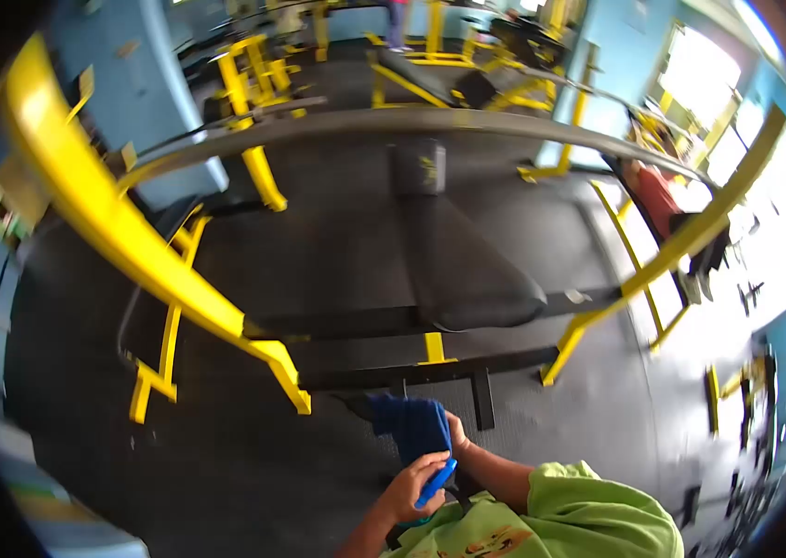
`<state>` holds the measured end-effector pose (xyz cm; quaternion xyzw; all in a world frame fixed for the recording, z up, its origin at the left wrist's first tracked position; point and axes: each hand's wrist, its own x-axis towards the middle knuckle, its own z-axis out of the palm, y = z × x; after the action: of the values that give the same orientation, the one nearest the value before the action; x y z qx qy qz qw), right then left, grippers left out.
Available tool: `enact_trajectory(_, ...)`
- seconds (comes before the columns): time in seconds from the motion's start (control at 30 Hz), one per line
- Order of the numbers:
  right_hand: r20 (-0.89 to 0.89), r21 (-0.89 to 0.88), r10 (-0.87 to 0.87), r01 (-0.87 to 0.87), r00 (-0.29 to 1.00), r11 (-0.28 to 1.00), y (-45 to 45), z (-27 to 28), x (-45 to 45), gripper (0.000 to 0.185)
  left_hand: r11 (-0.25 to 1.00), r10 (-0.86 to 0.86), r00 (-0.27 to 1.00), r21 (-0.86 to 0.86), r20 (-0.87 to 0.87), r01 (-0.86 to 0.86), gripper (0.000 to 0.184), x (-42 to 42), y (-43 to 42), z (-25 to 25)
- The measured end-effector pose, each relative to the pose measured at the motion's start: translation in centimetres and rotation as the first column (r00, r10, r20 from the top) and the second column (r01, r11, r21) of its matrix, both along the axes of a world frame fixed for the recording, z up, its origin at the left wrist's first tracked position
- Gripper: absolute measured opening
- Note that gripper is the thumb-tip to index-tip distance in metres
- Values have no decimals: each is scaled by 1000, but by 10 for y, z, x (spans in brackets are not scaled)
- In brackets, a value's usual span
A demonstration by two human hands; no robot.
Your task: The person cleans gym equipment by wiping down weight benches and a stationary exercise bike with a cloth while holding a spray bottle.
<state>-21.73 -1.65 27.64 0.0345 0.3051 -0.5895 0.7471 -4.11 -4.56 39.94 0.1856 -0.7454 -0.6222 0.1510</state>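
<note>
Gym floor, padded bench ahead. Head view: L hand fingers closed round bright-blue item, type unclear; R hand at navy cloth, fingers mostly hidden, can't tell grip. Status: both items up near torso, neither on bench; rest unclear.

The dark blue cloth hides part of the right grip, and the fingers of the left grip cover part of a bright blue object, too little of which shows to name. The picture's bottom edge cuts off the left forearm and the green shirt; small dark items toward the floor's right edge are too small to identify.
</note>
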Motion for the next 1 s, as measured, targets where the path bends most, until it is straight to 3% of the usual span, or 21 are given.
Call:
enact_trajectory(0.07, -113, 110, -234, 246, 966, 963, 4, 7, -8, 62, 974, -202, 979, -107, -31, 198, 48, -18, -18, 8)
enact_trajectory(0.1, -103, 119, -282, 293, 954, 949, 8, 17, -17, 62, 965, -252, 968, -80, -14, 250, 45, -26, -27, 22)
enact_trajectory(0.17, 249, -122, -288, 325, 925, 938, 11, 49, -37, 60, 951, -288, 957, -109, 25, 289, 47, -42, -38, 45)
enact_trajectory(0.2, 118, 7, -466, 469, 877, 883, 12, 73, -50, 57, 942, -316, 948, -106, 38, 318, 47, -50, -42, 56)
enact_trajectory(0.27, 102, -30, -560, 565, 822, 824, 29, 63, -85, 60, 965, -191, 976, 201, 102, 168, 47, -65, -53, 71)
enact_trajectory(0.37, 160, -144, -641, 660, 751, 737, 44, 60, -144, 62, 979, -104, 990, 184, 99, 85, 46, -84, -75, 73)
enact_trajectory(0.43, 123, -126, -647, 659, 752, 742, 38, 56, -177, 58, 989, -66, 988, 141, 139, 46, 43, -101, -87, 81)
enact_trajectory(0.47, -141, -41, -686, 688, 714, 724, 24, 57, -192, 55, 994, -5, 993, 112, 121, -9, 45, -109, -92, 82)
enact_trajectory(0.5, -401, 33, -660, 730, 636, 683, 11, 58, -204, 52, 995, 48, 994, 82, 96, -56, 47, -118, -99, 81)
enact_trajectory(0.53, -807, 63, -312, 599, 501, 798, -10, 25, -214, 47, 995, 71, 989, 65, 127, -79, 48, -126, -105, 82)
enact_trajectory(0.57, -999, 28, 11, 506, 38, 862, -21, 17, -221, 58, 996, 51, 988, 70, 149, -62, 48, -135, -110, 84)
enact_trajectory(0.6, -931, -92, 113, 522, -348, 848, -43, -6, -225, 51, 995, 70, 980, 51, 186, -81, 46, -144, -114, 87)
enact_trajectory(0.63, -930, 41, 199, 452, -308, 891, -55, 1, -235, 48, 995, 84, 971, 28, 222, -93, 45, -153, -117, 91)
enact_trajectory(0.7, -766, 59, 293, 391, -572, 918, -81, -40, -234, 46, 999, 35, 964, -5, 262, -35, 44, -174, -122, 102)
enact_trajectory(0.77, -833, 94, 279, 373, -478, 923, -78, -54, -248, 44, 998, 16, 933, 44, 360, -34, 42, -192, -122, 112)
enact_trajectory(0.8, -801, 89, 271, 342, -533, 935, -60, -39, -267, 48, 998, -13, 930, 58, 368, -9, 42, -200, -122, 116)
enact_trajectory(0.87, -757, 58, 330, 446, -564, 893, -33, -38, -314, 53, 996, -64, 926, 80, 372, 36, 39, -217, -121, 117)
enact_trajectory(0.93, -712, -145, 391, 666, -584, 732, -17, -35, -367, 44, 991, -118, 917, 105, 381, 84, 36, -229, -118, 126)
enact_trajectory(0.97, -634, -153, 515, 746, -577, 649, -14, -34, -387, 39, 989, -133, 911, 110, 390, 97, 36, -231, -119, 127)
enact_trajectory(1.0, -640, -137, 528, 758, -559, 637, -14, -29, -391, 37, 979, -190, 903, 138, 385, 147, 38, -234, -120, 127)
